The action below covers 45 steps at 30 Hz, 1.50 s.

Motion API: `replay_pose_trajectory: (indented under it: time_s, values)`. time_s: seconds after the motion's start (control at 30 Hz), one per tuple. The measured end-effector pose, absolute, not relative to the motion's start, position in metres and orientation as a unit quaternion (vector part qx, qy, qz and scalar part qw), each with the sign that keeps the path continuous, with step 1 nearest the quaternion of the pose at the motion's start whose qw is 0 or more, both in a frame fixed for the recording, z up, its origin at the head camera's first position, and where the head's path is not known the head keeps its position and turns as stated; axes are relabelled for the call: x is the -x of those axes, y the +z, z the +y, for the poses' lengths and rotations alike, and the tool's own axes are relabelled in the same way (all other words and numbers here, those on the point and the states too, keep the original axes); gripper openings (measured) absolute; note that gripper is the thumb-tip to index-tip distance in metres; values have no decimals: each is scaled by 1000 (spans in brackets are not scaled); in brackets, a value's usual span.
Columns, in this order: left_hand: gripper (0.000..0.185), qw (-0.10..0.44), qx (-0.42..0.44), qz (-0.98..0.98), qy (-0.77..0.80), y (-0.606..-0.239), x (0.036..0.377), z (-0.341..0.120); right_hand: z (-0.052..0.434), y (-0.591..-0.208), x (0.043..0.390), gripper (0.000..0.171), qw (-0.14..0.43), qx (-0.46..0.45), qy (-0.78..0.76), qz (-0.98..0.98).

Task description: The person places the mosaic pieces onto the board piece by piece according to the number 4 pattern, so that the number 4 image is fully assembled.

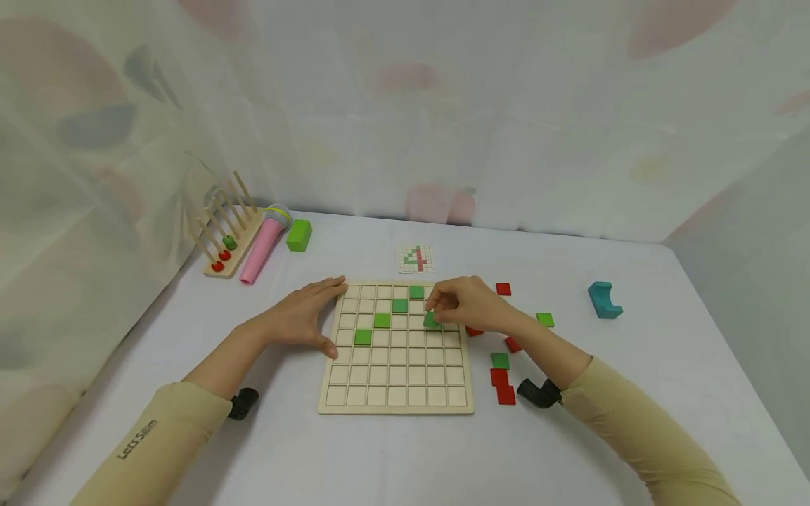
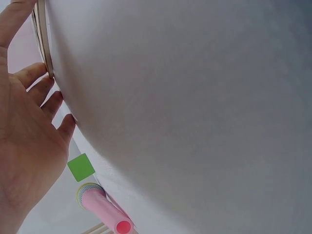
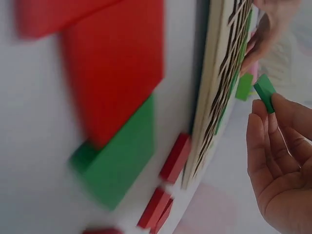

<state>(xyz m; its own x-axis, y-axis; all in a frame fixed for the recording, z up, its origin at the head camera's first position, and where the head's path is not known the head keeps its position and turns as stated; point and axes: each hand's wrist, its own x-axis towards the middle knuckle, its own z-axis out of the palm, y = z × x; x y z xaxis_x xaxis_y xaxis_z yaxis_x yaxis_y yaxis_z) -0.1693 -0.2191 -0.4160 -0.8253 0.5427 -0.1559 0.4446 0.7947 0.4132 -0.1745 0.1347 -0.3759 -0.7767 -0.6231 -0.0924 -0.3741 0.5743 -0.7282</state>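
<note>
Head view: my right hand (image 1: 471, 303) pinches a green tile (image 1: 432, 320) over the board (image 1: 396, 405), near its right edge. My left hand (image 1: 304, 316) lies open, fingers straight against the board's left edge. Left wrist view: my relaxed fingers (image 2: 45, 87) touch that edge. Right wrist view: my fingertips (image 3: 287, 108) grip the tile (image 3: 264, 92) beside the board (image 3: 207, 100).
</note>
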Motion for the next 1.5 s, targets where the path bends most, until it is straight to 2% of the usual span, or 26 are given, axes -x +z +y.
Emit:
replay_pose_trajectory:
  time_s: [0.6,1.03,1.5]
  values:
    - [130,140,-258,938,185,-413,169,-218,68,-370,179,14,207,342,-369,839]
    - [130,142,-260,936,191,-412,168,-217,36,-374,173,12,237,346,-331,846]
    - [131,141,-264,935,190,-415,169,-219,18,-378,161,12,237,357,-316,846]
